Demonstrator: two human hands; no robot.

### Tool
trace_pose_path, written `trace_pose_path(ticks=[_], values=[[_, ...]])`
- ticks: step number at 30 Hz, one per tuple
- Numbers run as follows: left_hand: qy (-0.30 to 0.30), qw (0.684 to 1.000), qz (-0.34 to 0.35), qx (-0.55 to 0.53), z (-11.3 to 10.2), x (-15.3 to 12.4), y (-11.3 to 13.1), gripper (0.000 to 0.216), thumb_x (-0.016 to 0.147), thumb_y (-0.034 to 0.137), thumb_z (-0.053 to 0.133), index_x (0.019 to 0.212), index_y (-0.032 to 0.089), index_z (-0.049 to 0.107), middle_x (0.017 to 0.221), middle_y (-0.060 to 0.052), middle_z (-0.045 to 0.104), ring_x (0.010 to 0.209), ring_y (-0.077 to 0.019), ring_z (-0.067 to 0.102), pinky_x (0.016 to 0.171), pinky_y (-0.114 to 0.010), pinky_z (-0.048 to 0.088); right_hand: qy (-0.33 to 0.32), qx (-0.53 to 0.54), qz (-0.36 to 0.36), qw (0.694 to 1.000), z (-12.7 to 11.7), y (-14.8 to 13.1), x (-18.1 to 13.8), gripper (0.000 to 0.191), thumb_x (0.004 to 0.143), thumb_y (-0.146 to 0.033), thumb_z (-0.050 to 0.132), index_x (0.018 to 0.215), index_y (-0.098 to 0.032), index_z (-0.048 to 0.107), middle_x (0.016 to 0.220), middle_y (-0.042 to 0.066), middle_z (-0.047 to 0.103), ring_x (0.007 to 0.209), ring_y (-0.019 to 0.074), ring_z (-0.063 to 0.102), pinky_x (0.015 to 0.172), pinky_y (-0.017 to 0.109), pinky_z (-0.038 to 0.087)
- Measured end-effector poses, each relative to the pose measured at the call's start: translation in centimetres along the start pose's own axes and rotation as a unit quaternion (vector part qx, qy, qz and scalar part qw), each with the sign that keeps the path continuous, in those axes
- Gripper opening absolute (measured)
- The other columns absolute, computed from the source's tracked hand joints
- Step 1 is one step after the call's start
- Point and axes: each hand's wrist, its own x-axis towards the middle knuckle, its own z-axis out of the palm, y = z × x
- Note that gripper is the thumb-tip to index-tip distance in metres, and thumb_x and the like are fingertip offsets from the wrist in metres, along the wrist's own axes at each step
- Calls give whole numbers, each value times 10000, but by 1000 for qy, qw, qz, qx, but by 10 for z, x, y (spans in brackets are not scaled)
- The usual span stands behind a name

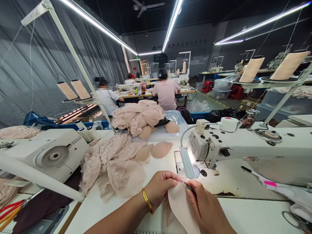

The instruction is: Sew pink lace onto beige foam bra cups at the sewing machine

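Observation:
My left hand (pixel 159 188), with a gold bangle on the wrist, is closed on the upper edge of a beige bra cup pad (pixel 179 206) held upright over the white table. My right hand (pixel 207 208) grips the pad's right side and pinches a small dark metal tool (pixel 189 187) against it. Both hands sit just in front of the white sewing machine (pixel 243 146), near its needle and small lamp (pixel 187 162).
Pink lace fabric (pixel 112 162) lies heaped to the left, with two loose cup pads (pixel 153 151) and a bigger pile (pixel 138 117) behind. A second machine (pixel 48 156) stands at left, red scissors (pixel 9 211) at the lower left. Two people sit sewing with their backs to me.

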Motion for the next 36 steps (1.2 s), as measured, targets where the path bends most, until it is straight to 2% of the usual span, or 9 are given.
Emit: trace_pose_path(ticks=[9,14,19,24,27,30,32,34,36], values=[[-1,1000,2,-12,0,0,-1,284,559,278,740,793,117,761,744,-50,698,720,-193,588,726,-326,425,9,-7,-54,998,-2,1,3,257,1068,-283,397,1285,-297,534,1105,39,768,925,211,768,738,327,617],[3,1000,4,-11,1,0,0,287,559,270,733,800,117,765,774,-64,720,743,-204,602,747,-335,431,-13,-9,-56,998,-3,4,2,318,1073,-265,376,1348,-304,530,1076,59,751,885,213,749,693,324,613],[-4,1000,3,-4,1,0,0,283,566,276,725,794,114,771,771,-62,712,743,-198,592,737,-330,432,-39,-37,-70,996,-4,4,1,371,1076,-273,350,1384,-329,550,828,13,657,672,192,664,577,301,560],[17,1000,5,4,0,0,2,299,554,291,736,798,120,760,734,-39,683,696,-171,561,695,-310,413,6,-16,-4,1000,-10,10,0,290,1097,-330,344,1274,-316,574,966,35,693,818,198,701,648,307,583],[22,1000,0,-1,0,-2,7,309,540,301,741,792,122,751,707,-33,676,670,-163,553,677,-302,405,20,-99,35,994,-21,26,-4,340,1101,-377,332,1363,-311,539,1051,70,707,928,252,709,695,367,588],[17,1000,-2,-9,-1,-2,8,304,533,302,750,780,125,743,712,-35,677,679,-164,559,687,-302,413,31,-217,-13,976,-36,37,-9,430,1080,-400,372,1486,-322,493,1222,156,658,1102,374,661,775,510,555],[6,1000,-1,-10,-2,-1,5,313,538,312,773,791,129,739,728,-37,676,686,-167,563,688,-303,413,28,-215,-93,972,-44,34,-11,458,1045,-367,463,1501,-342,487,1448,178,541,1280,423,563,874,574,527],[-16,1000,-2,-1,-2,-2,2,348,550,339,815,821,136,736,759,-39,676,697,-172,566,693,-307,417,9,-126,-172,977,-49,21,-12,460,998,-264,526,1448,-361,529,1510,131,505,1337,371,531,950,519,526],[-35,998,22,36,-2,-5,2,418,586,424,866,872,144,744,818,-45,680,762,-190,585,742,-320,437,-21,2,-177,984,-50,5,-9,339,983,-209,533,1281,-345,620,1300,86,634,1187,278,619,916,402,548]])
